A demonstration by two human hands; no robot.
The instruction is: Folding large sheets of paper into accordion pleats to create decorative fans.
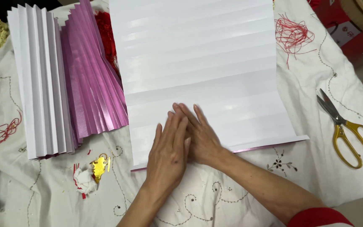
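Currently, in the head view, I am pressing both flat, open palms, left hand [167, 145] overlapping right hand [201, 136], onto the large white accordion-creased paper sheet [202, 67] lying on the embroidered white tablecloth [240, 185]. Gripping nothing. I judge the sheet light, thin, easily crumpled, probably best lifted by its edges.

Both hands, left hand [169, 145] over right hand [202, 136], lie on the creased sheet [202, 63]. Left of the sheet lie folded fans [59, 80]; right of it, scissors [345, 126] and, farther back, tangled thread [292, 35].
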